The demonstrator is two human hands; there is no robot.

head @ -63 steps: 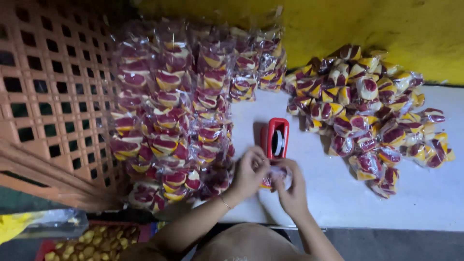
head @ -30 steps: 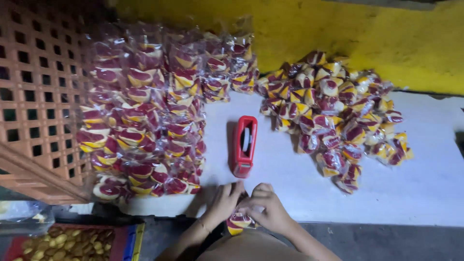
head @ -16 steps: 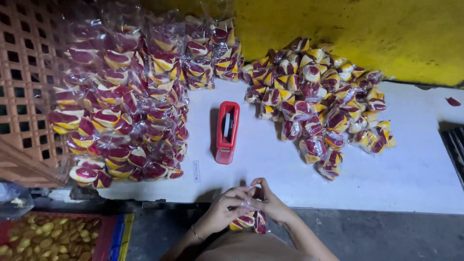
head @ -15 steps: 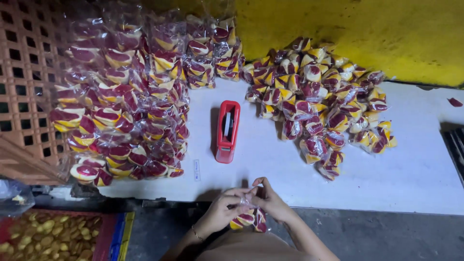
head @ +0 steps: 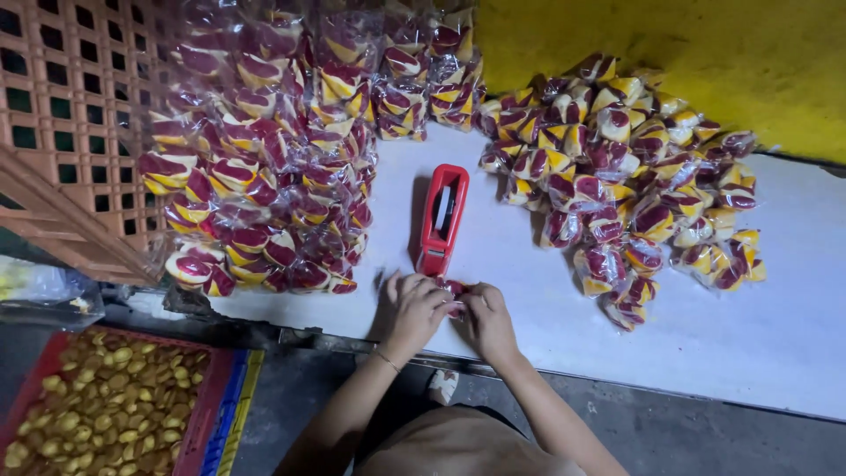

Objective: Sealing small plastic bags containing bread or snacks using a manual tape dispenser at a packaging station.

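Hands, left point(head: 414, 310) and right point(head: 487, 319), meet at the white table's point(head: 775, 344) near edge, fingers closed around a small red-and-yellow plastic snack packet point(head: 454, 289) just below the red tape dispenser point(head: 441, 219), apparently for sealing.

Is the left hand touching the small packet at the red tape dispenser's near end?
Touching: the head view shows the left hand wrapped over the small packet, no gap.

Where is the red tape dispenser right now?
In the head view, the red tape dispenser stands mid-table between two heaps of packets, just beyond the hands.
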